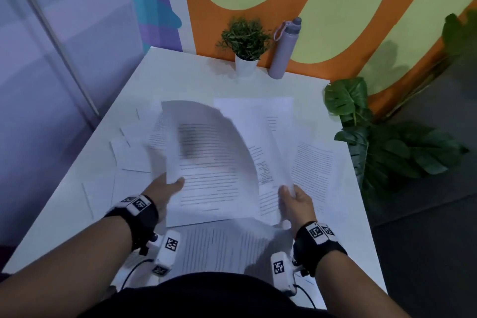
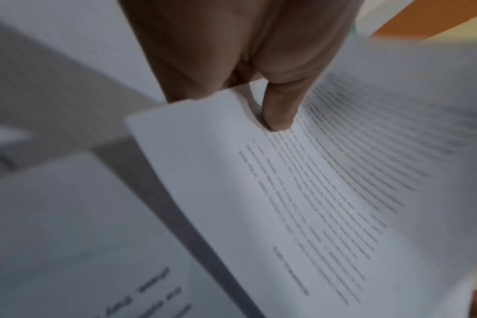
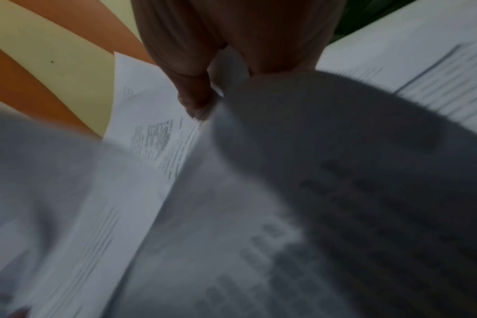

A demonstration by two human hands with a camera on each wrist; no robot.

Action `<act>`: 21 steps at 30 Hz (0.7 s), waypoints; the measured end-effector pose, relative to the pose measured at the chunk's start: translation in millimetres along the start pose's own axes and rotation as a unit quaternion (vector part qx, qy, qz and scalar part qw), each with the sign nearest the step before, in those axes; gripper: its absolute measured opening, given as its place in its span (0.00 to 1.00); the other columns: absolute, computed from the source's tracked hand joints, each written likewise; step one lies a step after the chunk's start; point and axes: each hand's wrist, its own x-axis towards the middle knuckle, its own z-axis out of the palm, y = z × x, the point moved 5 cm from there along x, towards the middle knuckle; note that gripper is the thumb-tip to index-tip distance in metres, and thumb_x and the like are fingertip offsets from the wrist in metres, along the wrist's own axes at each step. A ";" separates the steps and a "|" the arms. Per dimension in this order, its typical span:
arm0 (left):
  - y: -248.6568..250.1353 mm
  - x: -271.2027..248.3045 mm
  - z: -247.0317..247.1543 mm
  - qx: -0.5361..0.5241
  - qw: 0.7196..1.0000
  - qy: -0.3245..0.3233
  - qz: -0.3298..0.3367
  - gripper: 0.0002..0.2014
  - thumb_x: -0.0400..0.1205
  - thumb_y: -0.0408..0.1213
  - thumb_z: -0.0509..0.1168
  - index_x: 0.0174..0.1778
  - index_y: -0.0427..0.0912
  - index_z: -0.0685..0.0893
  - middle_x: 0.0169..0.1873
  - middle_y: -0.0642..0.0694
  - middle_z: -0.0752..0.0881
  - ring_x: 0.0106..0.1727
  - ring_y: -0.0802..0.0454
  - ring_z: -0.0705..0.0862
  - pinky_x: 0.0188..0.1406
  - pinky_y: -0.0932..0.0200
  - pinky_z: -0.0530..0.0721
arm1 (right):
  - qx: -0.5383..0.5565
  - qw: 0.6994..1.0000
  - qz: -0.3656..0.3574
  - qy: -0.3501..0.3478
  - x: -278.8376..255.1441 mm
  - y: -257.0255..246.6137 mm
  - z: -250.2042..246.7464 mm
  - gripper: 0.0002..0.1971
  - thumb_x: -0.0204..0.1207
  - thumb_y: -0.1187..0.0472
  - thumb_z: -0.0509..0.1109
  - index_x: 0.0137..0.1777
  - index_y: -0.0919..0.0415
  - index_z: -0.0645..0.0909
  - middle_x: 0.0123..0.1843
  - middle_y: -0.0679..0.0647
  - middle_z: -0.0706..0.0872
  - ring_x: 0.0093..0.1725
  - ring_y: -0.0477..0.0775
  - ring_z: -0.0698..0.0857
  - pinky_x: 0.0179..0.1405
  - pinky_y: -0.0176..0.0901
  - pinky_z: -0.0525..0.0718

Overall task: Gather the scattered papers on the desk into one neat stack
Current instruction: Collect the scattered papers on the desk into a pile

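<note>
Your left hand (image 1: 165,188) pinches the near left edge of a printed sheet (image 1: 214,162), thumb on top, and the sheet curls up, raised above the surface (image 1: 193,77). Your right hand (image 1: 296,201) grips the near edge of a second bundle of papers (image 1: 268,170) just right of it. More loose pages (image 1: 313,162) lie scattered flat beneath and around both hands, some near your body. A potted plant (image 1: 245,41) and bottle (image 1: 284,49) stand at the far edge.

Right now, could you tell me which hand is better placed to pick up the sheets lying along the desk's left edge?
Left, probably. The left hand is nearer those loose sheets, though it pinches the lifted page. The right hand holds papers on the far side.
</note>
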 end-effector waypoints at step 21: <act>22.1 27.8 11.5 0.288 0.947 0.044 0.137 0.28 0.82 0.43 0.63 0.76 0.43 0.62 0.72 0.43 0.72 0.73 0.45 0.72 0.75 0.49 0.69 | -0.047 0.999 -0.012 0.016 29.1 -16.3 19.0 0.30 0.71 0.52 0.72 0.71 0.63 0.74 0.70 0.58 0.81 0.70 0.61 0.80 0.73 0.57 0.77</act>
